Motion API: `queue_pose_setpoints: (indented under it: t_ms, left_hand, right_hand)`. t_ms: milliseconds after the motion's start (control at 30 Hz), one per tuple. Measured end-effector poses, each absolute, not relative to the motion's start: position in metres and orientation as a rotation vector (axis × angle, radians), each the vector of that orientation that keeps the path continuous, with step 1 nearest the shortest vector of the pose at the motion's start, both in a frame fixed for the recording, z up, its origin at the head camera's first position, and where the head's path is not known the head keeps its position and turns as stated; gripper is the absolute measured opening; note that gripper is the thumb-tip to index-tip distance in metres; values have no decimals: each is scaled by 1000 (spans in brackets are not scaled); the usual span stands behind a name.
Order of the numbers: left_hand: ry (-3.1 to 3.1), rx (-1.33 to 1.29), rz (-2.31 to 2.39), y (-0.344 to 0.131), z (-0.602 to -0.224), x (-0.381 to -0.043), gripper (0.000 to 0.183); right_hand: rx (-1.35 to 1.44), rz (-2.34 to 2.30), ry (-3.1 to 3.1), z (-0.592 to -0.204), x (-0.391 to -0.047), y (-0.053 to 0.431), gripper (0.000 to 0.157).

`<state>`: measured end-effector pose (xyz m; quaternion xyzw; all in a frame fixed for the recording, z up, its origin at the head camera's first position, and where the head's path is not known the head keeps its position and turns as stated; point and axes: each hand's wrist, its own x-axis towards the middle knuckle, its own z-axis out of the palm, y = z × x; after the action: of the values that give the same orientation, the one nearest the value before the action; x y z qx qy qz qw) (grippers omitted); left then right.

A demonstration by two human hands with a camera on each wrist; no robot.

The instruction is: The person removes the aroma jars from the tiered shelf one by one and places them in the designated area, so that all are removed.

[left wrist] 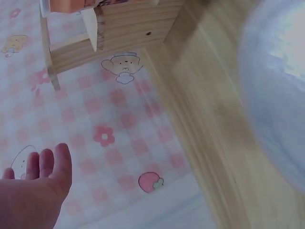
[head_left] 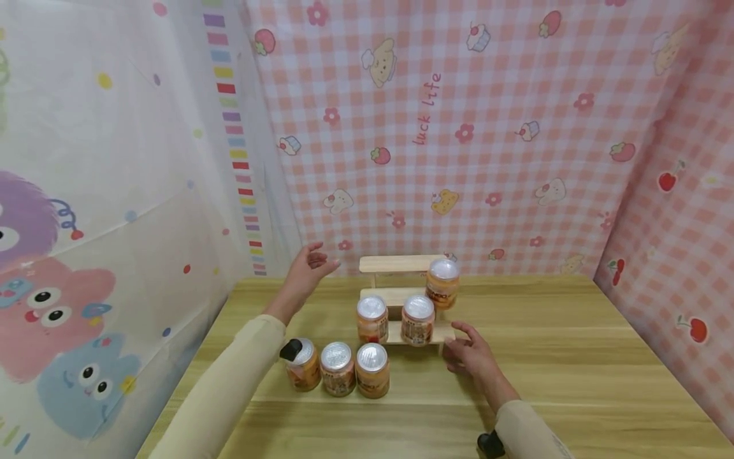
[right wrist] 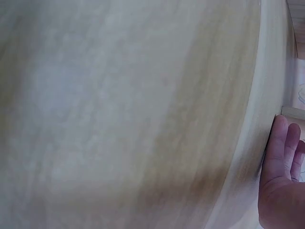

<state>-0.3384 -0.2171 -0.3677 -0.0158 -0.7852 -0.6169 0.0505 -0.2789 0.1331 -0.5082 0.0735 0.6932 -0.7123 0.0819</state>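
A small stepped wooden rack (head_left: pixel 401 263) stands at the back of the table. On its lowest step sit two cans with silvery lids, a left can (head_left: pixel 373 320) and a right can (head_left: pixel 418 321). A higher can (head_left: pixel 442 284) stands at the rack's right, apparently on the middle step. My left hand (head_left: pixel 306 274) hovers left of the rack, holding nothing, its fingers (left wrist: pixel 61 164) loosely bent. At the rack's lower right corner is my right hand (head_left: pixel 473 357), with extended fingers (right wrist: pixel 275 148); whether they touch the wood I cannot tell.
Three more cans stand in a row on the table, left of and in front of the rack: a left one (head_left: pixel 306 370), a middle one (head_left: pixel 338 370) and a right one (head_left: pixel 373 373). A checked cloth (head_left: pixel 459 159) hangs behind the wooden table (head_left: pixel 550 357).
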Motion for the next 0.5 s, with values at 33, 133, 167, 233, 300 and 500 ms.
queue_pose_setpoints:
  t_ms: [33, 133, 167, 233, 300, 500]
  left_hand:
    - [-2404, -50, -1871, -213, -368, -343, 71]
    - [-2444, -71, -1862, -203, -372, -356, 71]
    - [-2461, -80, -1856, -201, -375, -360, 71]
    - [-2486, -107, -1848, -196, -378, -366, 69]
    - [-2509, -129, -1843, -193, -381, -371, 66]
    - [-2567, -144, -1849, -186, -386, -379, 66]
  right_hand:
    - [222, -2134, 2073, -508, -279, 133, 50]
    - [224, -2143, 2079, -509, -279, 133, 50]
    - [228, -2146, 2080, -509, -279, 133, 49]
    - [225, -2147, 2080, -508, -279, 134, 50]
    - [213, -2138, 2090, -506, -279, 136, 52]
    - [200, -2115, 2186, -485, -282, 148, 54]
